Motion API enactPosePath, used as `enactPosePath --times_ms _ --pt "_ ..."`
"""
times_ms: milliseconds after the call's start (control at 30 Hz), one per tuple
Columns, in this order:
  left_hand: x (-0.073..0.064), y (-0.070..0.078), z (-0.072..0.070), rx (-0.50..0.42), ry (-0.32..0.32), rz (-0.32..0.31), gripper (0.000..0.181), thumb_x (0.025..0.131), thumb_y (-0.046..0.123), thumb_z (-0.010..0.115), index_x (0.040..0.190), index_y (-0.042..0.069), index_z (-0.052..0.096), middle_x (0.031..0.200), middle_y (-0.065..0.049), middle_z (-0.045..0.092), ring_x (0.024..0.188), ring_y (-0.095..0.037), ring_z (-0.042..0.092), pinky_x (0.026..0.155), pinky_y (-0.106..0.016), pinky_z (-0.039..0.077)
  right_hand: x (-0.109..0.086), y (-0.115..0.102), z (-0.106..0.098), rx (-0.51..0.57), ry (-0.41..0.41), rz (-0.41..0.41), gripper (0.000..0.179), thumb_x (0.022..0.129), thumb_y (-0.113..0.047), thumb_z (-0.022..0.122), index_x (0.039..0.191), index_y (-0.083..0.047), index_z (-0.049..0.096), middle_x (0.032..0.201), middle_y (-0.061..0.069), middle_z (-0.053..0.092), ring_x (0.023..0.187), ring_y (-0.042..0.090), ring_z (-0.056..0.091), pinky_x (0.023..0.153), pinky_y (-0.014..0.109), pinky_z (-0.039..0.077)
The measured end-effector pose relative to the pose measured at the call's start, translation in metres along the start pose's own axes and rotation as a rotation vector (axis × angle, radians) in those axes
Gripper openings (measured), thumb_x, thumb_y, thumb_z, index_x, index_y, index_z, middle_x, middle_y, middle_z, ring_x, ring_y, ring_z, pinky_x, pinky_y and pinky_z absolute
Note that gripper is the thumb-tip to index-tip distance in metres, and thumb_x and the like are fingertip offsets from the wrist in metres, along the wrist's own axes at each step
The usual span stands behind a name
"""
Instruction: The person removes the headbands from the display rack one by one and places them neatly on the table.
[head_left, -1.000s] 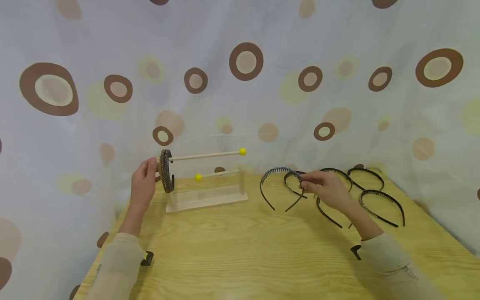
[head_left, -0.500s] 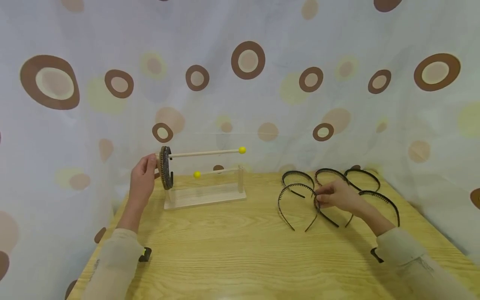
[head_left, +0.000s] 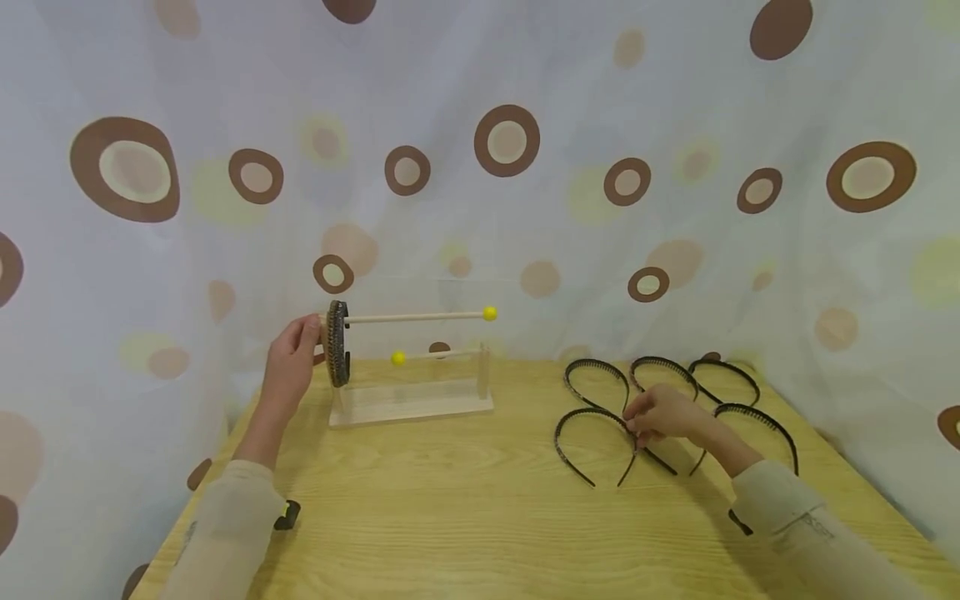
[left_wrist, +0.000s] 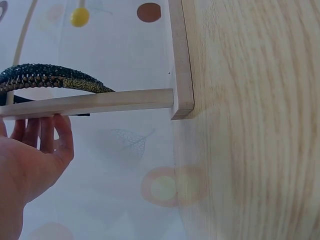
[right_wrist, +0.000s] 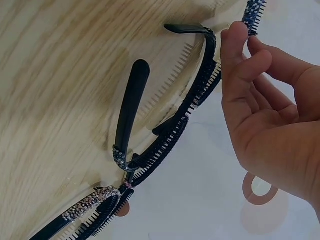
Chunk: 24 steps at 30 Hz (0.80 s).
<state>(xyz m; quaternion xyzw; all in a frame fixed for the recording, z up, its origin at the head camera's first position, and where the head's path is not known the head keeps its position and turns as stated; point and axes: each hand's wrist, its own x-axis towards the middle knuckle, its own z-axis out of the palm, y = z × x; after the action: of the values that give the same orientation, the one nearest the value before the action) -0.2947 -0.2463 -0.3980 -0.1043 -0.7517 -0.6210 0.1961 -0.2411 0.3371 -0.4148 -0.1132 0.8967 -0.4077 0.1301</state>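
My left hand (head_left: pixel 292 358) grips the left upright of a wooden stand (head_left: pixel 412 403), and in the left wrist view its fingers sit against that upright (left_wrist: pixel 125 101). Glittery toothed headbands (head_left: pixel 338 346) hang bunched on the upper rod, close beside the hand. On the right, my right hand (head_left: pixel 663 414) pinches the side of a thin headband (head_left: pixel 592 409) resting low at the table. The right wrist view shows only a blue glittery piece of this headband (right_wrist: pixel 254 17) between thumb and forefinger. The rest of it is out of that view.
Several black toothed headbands, one at the back right (head_left: pixel 738 367), lie around the right hand. The upper rod ends in a yellow ball (head_left: pixel 490 313), and a lower rod carries another yellow ball (head_left: pixel 398 357). A spotted curtain (head_left: pixel 525 217) backs the wooden table (head_left: pixel 450 517).
My right hand has carried the headband rightward and down from the air beside the stand to the table near the other headbands. The left hand keeps its hold on the stand.
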Motion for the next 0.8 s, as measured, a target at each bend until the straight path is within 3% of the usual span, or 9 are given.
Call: enactPosePath --times_ms 200,300,367,433,567,667,800 --pt "-0.013 0.024 0.001 -0.003 -0.020 -0.008 0.057 0.111 0.040 0.040 0.145 -0.006 0.048 0.127 -0.025 0.057 0.112 -0.020 0.056 0.101 -0.054 0.049 0.001 -0.001 0.002 0.019 -0.004 0.008 0.035 0.094 0.010 0.062 0.124 0.024 0.054 0.103 0.024 0.068 0.087 0.035 0.070 0.069 0.041 0.060" --pt "-0.015 0.030 0.001 0.009 -0.023 -0.009 0.056 0.112 0.038 0.039 0.145 -0.007 0.047 0.126 -0.026 0.056 0.113 -0.023 0.056 0.101 -0.054 0.049 0.001 -0.005 0.002 0.040 -0.026 -0.010 0.042 0.090 0.016 0.059 0.129 0.026 0.049 0.103 0.025 0.066 0.077 0.026 0.063 0.060 0.034 0.052" --pt "-0.013 0.024 -0.001 0.010 -0.018 -0.012 0.057 0.112 0.039 0.039 0.145 -0.006 0.047 0.127 -0.025 0.056 0.115 -0.025 0.056 0.101 -0.054 0.050 0.002 -0.010 0.003 0.020 -0.029 -0.027 0.044 0.091 0.014 0.058 0.132 0.025 0.047 0.103 0.025 0.066 0.075 0.022 0.058 0.057 0.033 0.046" --pt "-0.010 0.014 -0.003 0.009 -0.014 -0.009 0.058 0.111 0.041 0.039 0.146 -0.004 0.047 0.128 -0.024 0.056 0.116 -0.025 0.056 0.101 -0.053 0.050 0.002 -0.016 0.005 0.004 -0.032 -0.052 0.046 0.093 0.011 0.058 0.135 0.025 0.045 0.107 0.027 0.065 0.077 0.024 0.058 0.060 0.035 0.049" --pt "-0.002 -0.003 -0.005 0.002 -0.002 -0.010 0.063 0.109 0.048 0.040 0.147 0.000 0.049 0.128 -0.021 0.057 0.116 -0.024 0.056 0.100 -0.049 0.052 0.001 -0.032 0.009 -0.016 -0.016 -0.079 0.044 0.098 0.002 0.060 0.136 0.021 0.047 0.116 0.028 0.064 0.096 0.034 0.066 0.079 0.049 0.059" --pt "0.000 -0.007 -0.004 -0.004 0.007 -0.007 0.066 0.107 0.053 0.041 0.146 0.000 0.050 0.129 -0.020 0.058 0.117 -0.025 0.056 0.099 -0.046 0.053 -0.001 -0.046 0.013 -0.029 -0.006 -0.102 0.042 0.100 -0.003 0.063 0.135 0.017 0.052 0.116 0.024 0.065 0.098 0.035 0.067 0.085 0.054 0.057" --pt "0.002 -0.007 -0.001 -0.013 0.013 -0.001 0.068 0.106 0.054 0.042 0.144 -0.001 0.051 0.128 -0.020 0.058 0.118 -0.026 0.057 0.098 -0.042 0.054 -0.002 -0.066 0.021 -0.040 0.013 -0.159 0.041 0.100 -0.013 0.067 0.135 0.009 0.058 0.113 0.016 0.069 0.097 0.031 0.068 0.084 0.050 0.058"
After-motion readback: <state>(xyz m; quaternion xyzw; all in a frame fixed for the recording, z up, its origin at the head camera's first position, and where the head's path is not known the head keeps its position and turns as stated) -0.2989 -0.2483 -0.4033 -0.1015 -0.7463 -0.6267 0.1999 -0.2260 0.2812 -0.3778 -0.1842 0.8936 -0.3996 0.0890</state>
